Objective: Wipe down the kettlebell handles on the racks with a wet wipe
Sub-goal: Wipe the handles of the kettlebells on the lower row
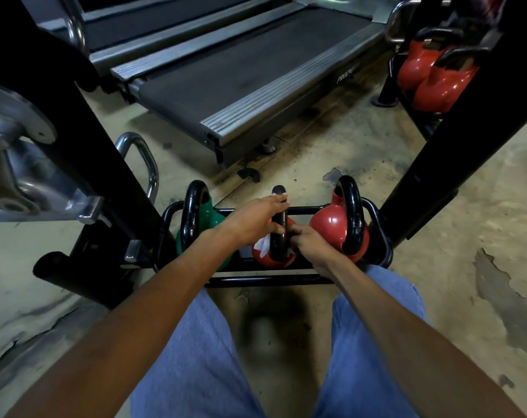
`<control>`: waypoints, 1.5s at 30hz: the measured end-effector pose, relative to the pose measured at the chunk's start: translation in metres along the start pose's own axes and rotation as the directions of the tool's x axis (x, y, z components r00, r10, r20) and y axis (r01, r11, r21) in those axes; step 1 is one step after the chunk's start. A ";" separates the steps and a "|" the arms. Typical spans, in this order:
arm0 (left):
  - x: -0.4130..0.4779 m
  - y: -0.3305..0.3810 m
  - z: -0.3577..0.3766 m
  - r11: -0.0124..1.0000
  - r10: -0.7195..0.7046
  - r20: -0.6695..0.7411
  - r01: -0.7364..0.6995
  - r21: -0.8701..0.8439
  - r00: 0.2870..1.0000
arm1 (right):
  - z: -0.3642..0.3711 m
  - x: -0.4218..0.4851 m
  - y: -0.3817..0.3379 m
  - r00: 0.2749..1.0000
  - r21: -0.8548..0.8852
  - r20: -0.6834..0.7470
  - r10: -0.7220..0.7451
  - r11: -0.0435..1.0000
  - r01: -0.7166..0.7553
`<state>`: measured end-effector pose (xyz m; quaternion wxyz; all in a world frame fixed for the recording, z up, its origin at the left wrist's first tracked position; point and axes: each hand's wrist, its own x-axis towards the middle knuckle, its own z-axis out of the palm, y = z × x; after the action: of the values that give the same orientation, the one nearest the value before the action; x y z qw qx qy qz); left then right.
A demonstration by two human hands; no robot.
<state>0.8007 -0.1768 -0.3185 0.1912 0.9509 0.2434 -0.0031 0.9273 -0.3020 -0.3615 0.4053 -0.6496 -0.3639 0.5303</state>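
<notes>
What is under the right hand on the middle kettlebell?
A white wet wipe pressed round the black handle; its ends peek out. The right hand hides the rest.

White lettering, "PROZI" and an unclear letter, is printed on the treadmill's [241, 70] side rail, upper right of centre.

This is a gym, and a well-worn one. A long treadmill with a dark belt and ribbed grey side rails [241, 76] lies ahead, a second treadmill [153, 25] just behind it. A low black tubular steel rack [271, 280] holds a green kettlebell [211, 215] and two round red kettlebells with black loop handles [328, 221]. More red kettlebells [428, 76] sit on another black rack [388, 84] at the upper right. Thick black steel uprights [455, 140] frame the view. The blurred chrome bracket [21, 164] at left is probably part of a weight machine. The pale concrete floor [482, 206] is stained and patchy.
</notes>
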 end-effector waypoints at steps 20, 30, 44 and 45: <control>-0.055 0.028 0.034 0.984 0.037 -0.144 -0.010 0.179 0.989 | 0.002 0.073 -0.028 0.881 0.737 -0.251 0.402 0.669 -0.095; -0.054 0.023 0.029 0.987 0.076 -0.210 -0.044 0.154 0.975 | 0.005 0.099 -0.040 0.718 0.359 -0.656 0.235 0.933 0.022; -0.055 0.024 0.026 0.984 0.099 -0.247 -0.057 0.172 0.964 | 0.003 0.086 -0.115 0.983 -0.932 0.174 -0.064 0.311 0.185; -0.055 0.023 0.027 0.983 0.101 -0.246 -0.060 0.171 0.964 | 0.000 0.080 -0.111 0.976 -0.933 0.179 -0.128 0.292 0.209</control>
<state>0.7654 -0.2305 -0.3297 0.0807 0.9650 0.2257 0.1066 0.9361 -0.1850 -0.2916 -0.0118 -0.7023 -0.6851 0.1930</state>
